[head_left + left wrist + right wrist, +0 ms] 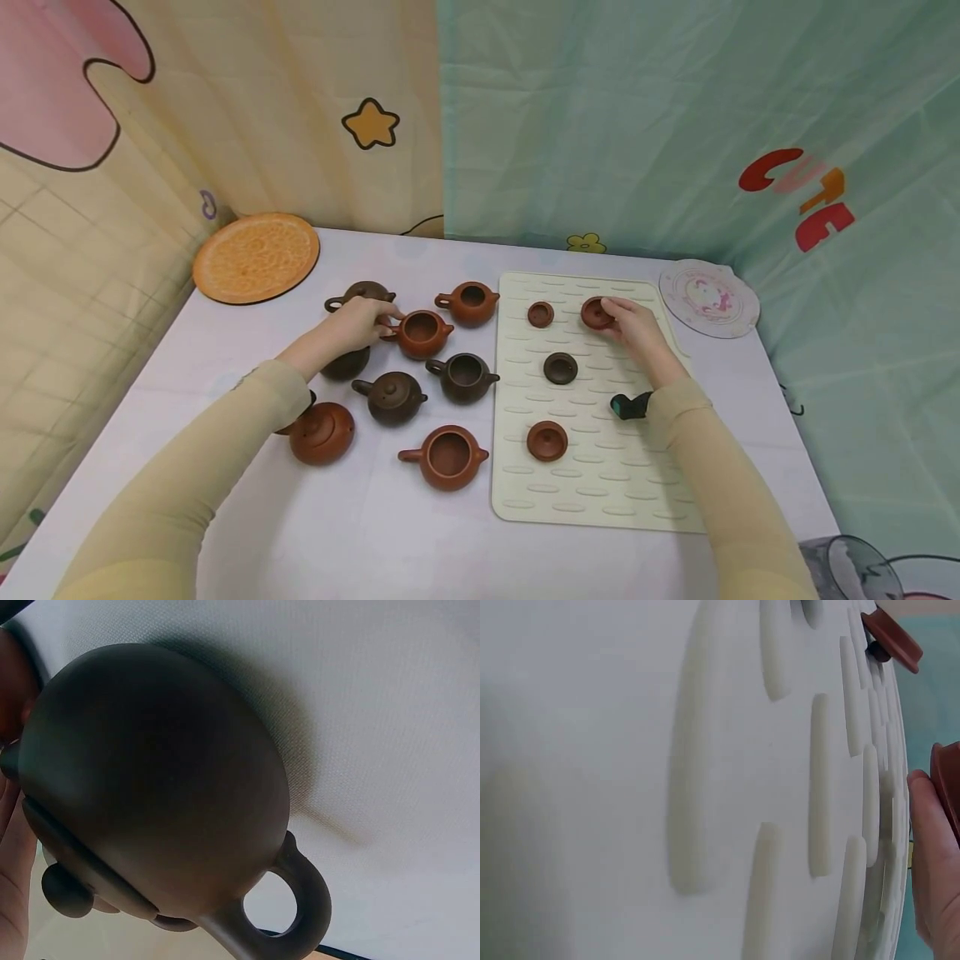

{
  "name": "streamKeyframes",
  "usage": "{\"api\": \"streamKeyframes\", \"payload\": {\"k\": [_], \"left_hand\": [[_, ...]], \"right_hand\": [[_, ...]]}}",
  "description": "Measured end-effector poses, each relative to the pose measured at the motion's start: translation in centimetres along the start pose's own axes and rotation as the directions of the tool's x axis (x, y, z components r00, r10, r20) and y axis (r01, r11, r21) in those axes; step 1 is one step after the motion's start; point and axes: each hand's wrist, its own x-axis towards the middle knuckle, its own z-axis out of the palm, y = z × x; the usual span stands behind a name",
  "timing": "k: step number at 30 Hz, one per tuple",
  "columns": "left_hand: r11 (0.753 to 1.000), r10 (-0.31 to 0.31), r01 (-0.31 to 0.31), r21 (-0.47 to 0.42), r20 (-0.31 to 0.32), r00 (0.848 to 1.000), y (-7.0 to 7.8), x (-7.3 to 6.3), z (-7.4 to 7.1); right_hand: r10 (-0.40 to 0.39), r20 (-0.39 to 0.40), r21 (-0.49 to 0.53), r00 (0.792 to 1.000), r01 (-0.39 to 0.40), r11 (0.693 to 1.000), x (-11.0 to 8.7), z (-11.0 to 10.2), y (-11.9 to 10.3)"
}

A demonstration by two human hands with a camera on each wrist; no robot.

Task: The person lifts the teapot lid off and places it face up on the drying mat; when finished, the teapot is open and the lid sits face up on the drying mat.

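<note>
In the head view my left hand (360, 323) pinches the handle of an open reddish-brown teapot (422, 335). My right hand (632, 325) holds a reddish-brown teapot lid (596, 313) by its edge over the cream mat (517, 500). The right wrist view shows that held lid (949, 784) at its right edge. Three more lids lie on the mat: a small red one (540, 314), a dark one (560, 368) and a red one (547, 441). Close under my left wrist, a dark lidded teapot (157, 772) fills much of the left wrist view.
Around my left hand stand other teapots: an open red one (472, 303), an open dark one (463, 378), a lidded dark one (393, 397), a lidded red one (322, 433) and an open red one (450, 458). An orange round mat (257, 258) and pink mat (708, 297) lie behind.
</note>
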Motion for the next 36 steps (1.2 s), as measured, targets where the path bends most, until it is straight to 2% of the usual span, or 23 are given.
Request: {"api": "streamKeyframes", "payload": {"k": [5, 11, 17, 22, 32, 36], "left_hand": [[1.000, 0.002, -0.002, -0.003, -0.006, 1.000, 0.0, 0.0, 0.0], [1.000, 0.002, -0.002, -0.004, -0.006, 1.000, -0.1, -0.1, 0.1], [1.000, -0.008, 0.008, -0.005, -0.004, 1.000, -0.1, -0.1, 0.1], [1.000, -0.007, 0.007, -0.007, -0.001, 1.000, -0.2, 0.0, 0.1], [1.000, 0.011, -0.011, -0.024, -0.006, 1.000, -0.1, -0.4, -0.3], [0.999, 0.012, -0.014, -0.048, -0.036, 0.999, 0.1, -1.1, -1.2]], "right_hand": [[0.023, 0.005, -0.076, 1.000, -0.022, 0.997, 0.4, -0.4, 0.5], [0.008, 0.012, -0.174, 1.000, -0.006, 0.985, 0.3, -0.9, 1.0], [-0.012, 0.006, -0.308, 1.000, 0.013, 0.951, -0.1, -1.3, 1.2], [-0.055, -0.012, -0.421, 0.998, 0.045, 0.906, -0.2, -1.0, 1.1], [-0.033, -0.006, -0.417, 0.999, 0.028, 0.908, 0.1, -0.3, 0.7], [-0.066, -0.017, -0.435, 0.998, 0.052, 0.899, -0.4, -0.2, 0.1]]}}
